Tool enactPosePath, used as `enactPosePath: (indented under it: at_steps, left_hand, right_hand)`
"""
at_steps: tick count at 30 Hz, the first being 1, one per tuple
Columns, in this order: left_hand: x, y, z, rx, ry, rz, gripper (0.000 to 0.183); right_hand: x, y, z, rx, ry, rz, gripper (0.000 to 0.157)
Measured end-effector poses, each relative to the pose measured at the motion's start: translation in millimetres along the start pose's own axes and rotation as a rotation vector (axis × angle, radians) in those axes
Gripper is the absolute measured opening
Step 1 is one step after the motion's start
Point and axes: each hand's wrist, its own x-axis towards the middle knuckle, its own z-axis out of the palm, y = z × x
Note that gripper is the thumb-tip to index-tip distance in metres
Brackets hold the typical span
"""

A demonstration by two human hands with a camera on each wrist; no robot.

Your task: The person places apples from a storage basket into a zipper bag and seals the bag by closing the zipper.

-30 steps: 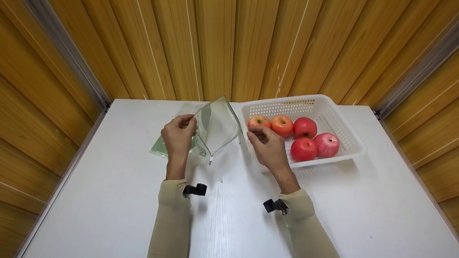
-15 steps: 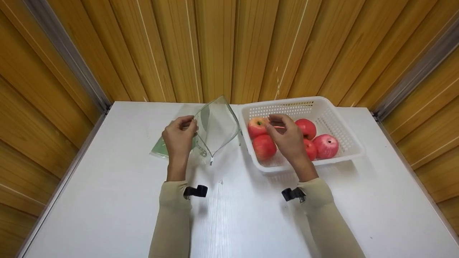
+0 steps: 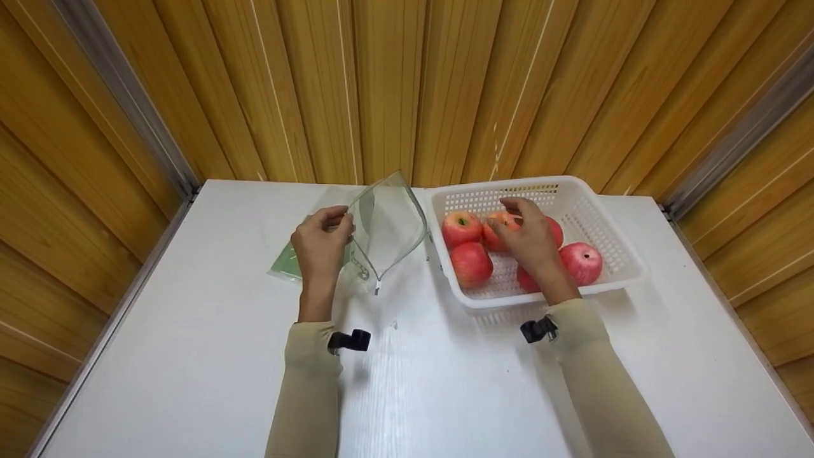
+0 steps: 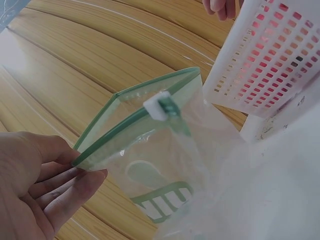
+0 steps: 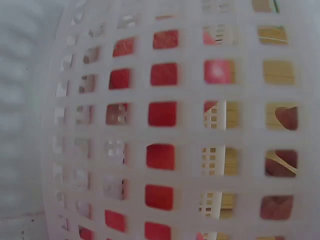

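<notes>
My left hand (image 3: 321,245) pinches the rim of a clear zip bag (image 4: 150,150). The bag stands upright with its mouth spread, showing a green closure strip and a white slider (image 4: 157,106). To its right, my right hand (image 3: 531,238) is over a white plastic basket (image 3: 613,280), fingers bent and apart, with a space between thumb and fingers. Below and behind those fingers is an orange-red apple (image 3: 498,238); contact cannot be told. Around it lie a yellow-red apple (image 3: 462,228), a red apple (image 3: 472,265) and a pinkish-red fruit (image 3: 582,263). More red fruit is partly hidden by the hand.
A flat green packet in clear film (image 3: 287,263) lies on the white table (image 3: 432,388) beneath my left hand. Wood-look panels (image 3: 388,89) close off the back and both sides. In the right wrist view, the basket's perforated wall (image 5: 190,135) covers most of the picture.
My right hand has moved rightward and slightly away from me, from the basket's left rim to over the orange-red apple, uncovering the fruit at the left. My left hand and the bag have hardly moved.
</notes>
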Motion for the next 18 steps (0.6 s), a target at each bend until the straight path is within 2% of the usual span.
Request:
enactPosePath:
  at_steps: [5,18]
  left_hand:
    - [-0.5,-0.2,1.3,-0.014,-0.005,0.014,0.013]
    - [-0.7,1.2,1.7,0.000,-0.008,0.020,0.013]
  right_hand:
    - [6,13,-6.0,-0.113,0.002,-0.001,0.053]
    - [9,45,-34.9,-0.170,0.003,0.118,0.060]
